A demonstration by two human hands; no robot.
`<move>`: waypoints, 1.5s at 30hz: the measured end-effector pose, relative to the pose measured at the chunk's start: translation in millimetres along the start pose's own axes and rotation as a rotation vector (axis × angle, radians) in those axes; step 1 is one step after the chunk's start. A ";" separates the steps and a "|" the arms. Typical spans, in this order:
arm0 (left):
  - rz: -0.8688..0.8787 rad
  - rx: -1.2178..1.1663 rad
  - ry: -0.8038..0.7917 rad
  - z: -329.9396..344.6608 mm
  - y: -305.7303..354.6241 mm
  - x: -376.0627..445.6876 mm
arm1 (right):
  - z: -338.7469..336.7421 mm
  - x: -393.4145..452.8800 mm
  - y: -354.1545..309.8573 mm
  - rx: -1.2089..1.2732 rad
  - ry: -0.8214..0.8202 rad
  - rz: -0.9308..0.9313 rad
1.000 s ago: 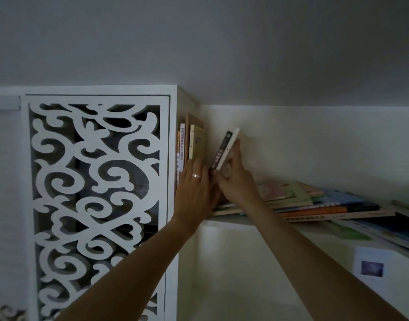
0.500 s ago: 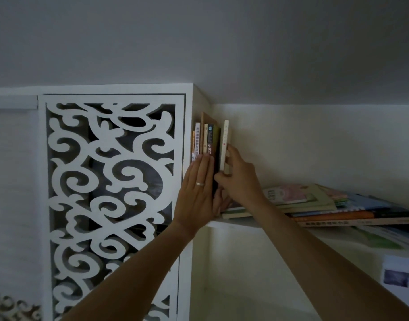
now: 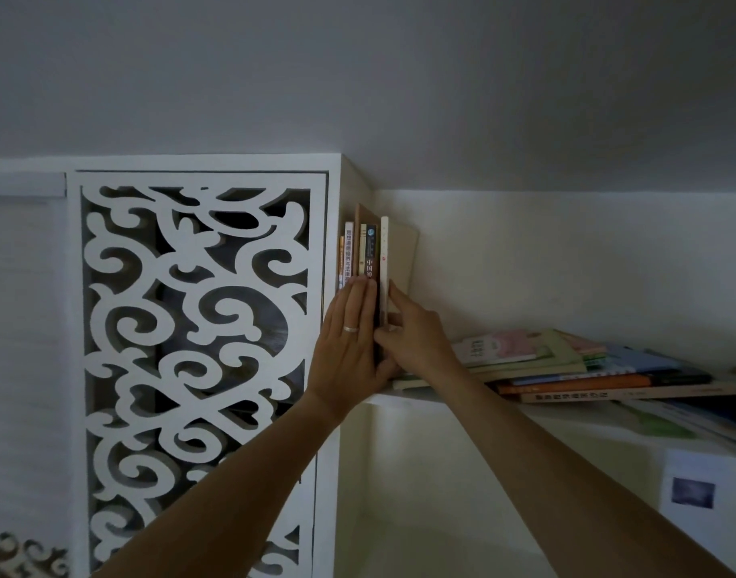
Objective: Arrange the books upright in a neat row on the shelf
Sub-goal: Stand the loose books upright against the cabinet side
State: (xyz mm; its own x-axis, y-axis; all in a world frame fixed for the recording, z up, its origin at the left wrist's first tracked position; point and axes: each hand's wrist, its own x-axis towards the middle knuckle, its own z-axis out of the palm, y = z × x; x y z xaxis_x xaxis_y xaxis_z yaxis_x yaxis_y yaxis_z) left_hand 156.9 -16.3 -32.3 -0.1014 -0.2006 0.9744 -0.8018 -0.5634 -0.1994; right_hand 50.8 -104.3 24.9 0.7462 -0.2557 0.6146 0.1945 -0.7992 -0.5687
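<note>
Several books stand upright (image 3: 360, 252) at the left end of the white shelf (image 3: 424, 397), against the cabinet side. The outermost one is a white-spined book (image 3: 384, 260) with a beige cover, next to a dark-spined book (image 3: 371, 252). My right hand (image 3: 416, 340) grips the white-spined book low down, thumb at the spine and fingers on its right cover. My left hand (image 3: 347, 344), with a ring on it, lies flat against the lower spines of the row. A stack of flat books (image 3: 566, 369) lies on the shelf to the right.
A white cabinet door with carved scrollwork (image 3: 195, 327) stands left of the shelf. The ceiling is close above the books. More flat books (image 3: 700, 415) lie at the far right, above a white box with a small picture (image 3: 691, 492).
The white-spined and dark-spined books have gone from leaning right to standing upright against the row. My left hand has spread flat over the spines.
</note>
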 end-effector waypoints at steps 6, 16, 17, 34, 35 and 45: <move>0.179 0.121 -0.137 -9.0 4.8 8.4 | -47.3 0.8 0.7 -0.345 -0.336 0.048; 0.290 0.370 -0.521 -8.9 14.4 24.7 | -142.5 -10.1 40.1 -0.763 -0.461 0.241; 0.271 0.366 -0.514 -9.5 16.4 25.1 | -142.9 -11.1 42.5 -0.753 -0.415 0.216; -0.007 0.081 -0.361 3.6 32.0 29.6 | -102.2 -13.3 54.8 -1.037 0.281 -0.303; -0.027 0.065 -0.347 4.7 34.3 30.3 | -100.2 -11.7 54.6 -1.028 0.295 -0.312; -0.028 0.019 -0.124 21.9 36.7 17.7 | -50.4 -4.7 30.6 -0.113 0.036 -0.302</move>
State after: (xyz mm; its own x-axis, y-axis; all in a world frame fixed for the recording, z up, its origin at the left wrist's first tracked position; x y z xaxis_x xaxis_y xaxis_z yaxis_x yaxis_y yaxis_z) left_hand 138.6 -58.0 -24.7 -0.0051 -0.2813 0.9596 -0.7921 -0.5846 -0.1756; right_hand 21.1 -154.9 32.1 0.6422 -0.0156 0.7664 0.3298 -0.8969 -0.2946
